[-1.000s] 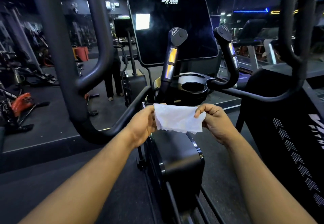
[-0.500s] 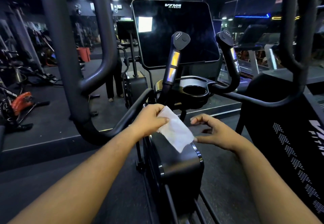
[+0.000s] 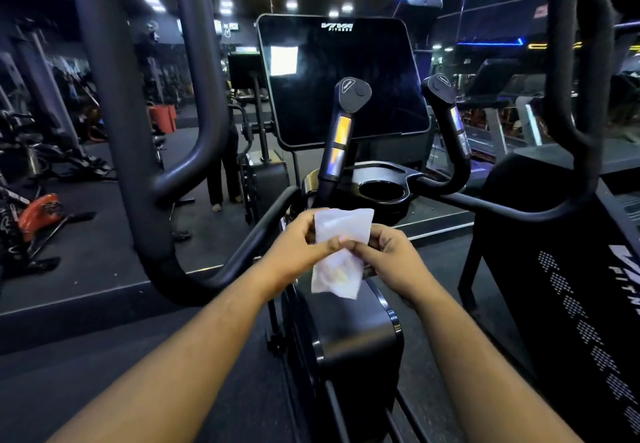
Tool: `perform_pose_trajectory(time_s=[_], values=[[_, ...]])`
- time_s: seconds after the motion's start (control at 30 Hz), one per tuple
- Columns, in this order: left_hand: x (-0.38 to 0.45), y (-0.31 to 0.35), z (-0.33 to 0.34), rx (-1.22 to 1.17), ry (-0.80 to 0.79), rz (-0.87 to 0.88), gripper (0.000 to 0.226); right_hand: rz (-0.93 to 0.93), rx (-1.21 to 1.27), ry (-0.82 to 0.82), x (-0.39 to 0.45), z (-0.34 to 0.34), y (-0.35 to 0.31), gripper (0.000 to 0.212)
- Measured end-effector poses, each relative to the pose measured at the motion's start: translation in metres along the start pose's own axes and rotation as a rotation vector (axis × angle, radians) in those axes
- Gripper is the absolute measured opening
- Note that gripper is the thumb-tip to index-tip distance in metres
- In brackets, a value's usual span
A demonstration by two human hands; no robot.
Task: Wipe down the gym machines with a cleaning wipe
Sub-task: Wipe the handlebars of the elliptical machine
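A white cleaning wipe point(image 3: 337, 255) hangs folded between both hands, in front of a black cross-trainer. My left hand point(image 3: 298, 250) pinches its left side and my right hand point(image 3: 389, 257) pinches its right side, thumbs meeting at the middle. Behind the wipe stand the machine's dark console screen point(image 3: 346, 82), two short grips with metal sensor plates point(image 3: 337, 137) and a cup holder point(image 3: 381, 191). The machine's black housing point(image 3: 353, 331) lies below my hands.
Thick black moving handlebars rise at the left point(image 3: 114, 103) and at the right point(image 3: 581, 71). A second black machine point(image 3: 568, 269) stands close on the right. A mirror wall behind shows a person's legs point(image 3: 223, 179) and other equipment. An orange bike point(image 3: 38, 214) sits far left.
My right hand let go of the spread wipe, then came back to it. Both hands now hold it folded narrower and hanging downward.
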State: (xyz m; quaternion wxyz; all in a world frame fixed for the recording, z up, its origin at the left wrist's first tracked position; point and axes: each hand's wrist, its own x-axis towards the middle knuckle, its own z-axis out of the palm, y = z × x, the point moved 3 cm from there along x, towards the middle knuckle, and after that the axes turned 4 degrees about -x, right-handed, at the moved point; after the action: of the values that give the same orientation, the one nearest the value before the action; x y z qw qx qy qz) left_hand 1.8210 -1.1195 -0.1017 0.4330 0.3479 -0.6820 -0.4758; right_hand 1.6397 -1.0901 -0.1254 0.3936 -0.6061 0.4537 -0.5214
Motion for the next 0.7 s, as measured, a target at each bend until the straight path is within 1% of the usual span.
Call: perform_pose_trajectory(time_s=[0.07,0.1,0.17,0.23,0.3,0.37,0.43,0.5,0.57,0.63,0.67,0.7], values=[[-0.007,-0.013,0.005,-0.060,-0.041,-0.070,0.039,0.016,0.131,0.032,-0.001,0.003,0.002,0.015],[-0.007,-0.017,0.004,-0.075,-0.035,-0.084,0.033,0.018,0.175,0.035,-0.001,0.003,0.003,0.017],[-0.007,-0.017,0.000,-0.114,0.020,-0.086,0.025,0.007,0.206,0.026,-0.002,0.003,0.002,0.021],[-0.005,-0.011,-0.004,-0.159,0.046,-0.062,0.022,-0.032,0.186,0.016,-0.002,0.002,-0.003,0.019],[-0.004,-0.003,-0.008,-0.186,0.046,-0.044,0.025,-0.103,0.148,0.019,-0.002,0.001,-0.011,0.018],[-0.001,0.001,-0.013,-0.244,0.061,-0.061,0.026,-0.201,0.042,0.054,0.000,0.000,-0.019,0.027],[0.002,0.001,-0.015,-0.378,0.057,-0.160,0.027,-0.302,-0.115,0.105,0.003,0.000,-0.025,0.029],[0.005,-0.002,-0.013,-0.443,-0.005,-0.274,0.033,-0.366,-0.230,0.163,0.007,0.001,-0.029,0.026],[0.006,-0.006,-0.009,-0.393,-0.049,-0.310,0.029,-0.414,-0.309,0.227,0.011,0.001,-0.031,0.033],[0.010,-0.012,-0.010,-0.291,-0.047,-0.238,0.014,-0.422,-0.361,0.299,0.014,0.001,-0.032,0.041],[0.013,-0.014,-0.012,-0.257,-0.034,-0.194,0.014,-0.378,-0.344,0.316,0.015,0.002,-0.032,0.042],[0.017,-0.015,-0.014,-0.244,-0.013,-0.161,0.014,-0.305,-0.252,0.315,0.016,0.004,-0.030,0.039]])
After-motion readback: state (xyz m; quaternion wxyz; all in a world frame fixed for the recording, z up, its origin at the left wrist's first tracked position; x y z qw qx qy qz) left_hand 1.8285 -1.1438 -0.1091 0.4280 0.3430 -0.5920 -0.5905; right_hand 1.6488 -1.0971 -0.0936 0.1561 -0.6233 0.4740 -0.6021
